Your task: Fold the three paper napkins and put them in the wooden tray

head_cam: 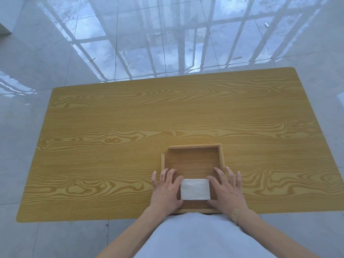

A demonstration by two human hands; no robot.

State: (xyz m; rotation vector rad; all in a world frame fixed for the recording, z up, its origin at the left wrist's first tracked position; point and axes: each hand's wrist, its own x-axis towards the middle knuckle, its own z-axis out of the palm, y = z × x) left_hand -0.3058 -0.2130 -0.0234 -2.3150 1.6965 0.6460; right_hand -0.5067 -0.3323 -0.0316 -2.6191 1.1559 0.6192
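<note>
Folded white paper napkins (195, 189), seen as one compact rectangular pad, lie inside the shallow square wooden tray (221, 157), against its near wall and roughly midway between its side walls; we cannot tell from the head view how many sheets the pad contains, as only the top face shows. No other napkin is visible on the yellow wood-grain table (130, 127). We note the left hand (165, 190) at the pad's left edge and the right hand (226, 190) at its right edge, each with the thumb at the pad's near corner and the forefinger at its far corner, so the pad is bracketed between them. The remaining fingers are spread and fairly straight, lying over the tray floor and its side walls; the outer fingers reach past the walls toward the table. We judge this a light two-sided hold, meant to square the pad and settle it flat, not a firm grasp. Whether the fingertips actually press the paper or merely touch it we cannot tell. The tray sits at the near table edge, directly before the person's white-clothed torso (195, 237), which keeps the work within easy reach. A tan adhesive strip (236, 214) shows on the right wrist. Beyond the table, glossy pale floor tiles (149, 34) reflect a window grid. In our judgement the placing step is at or near completion.
</note>
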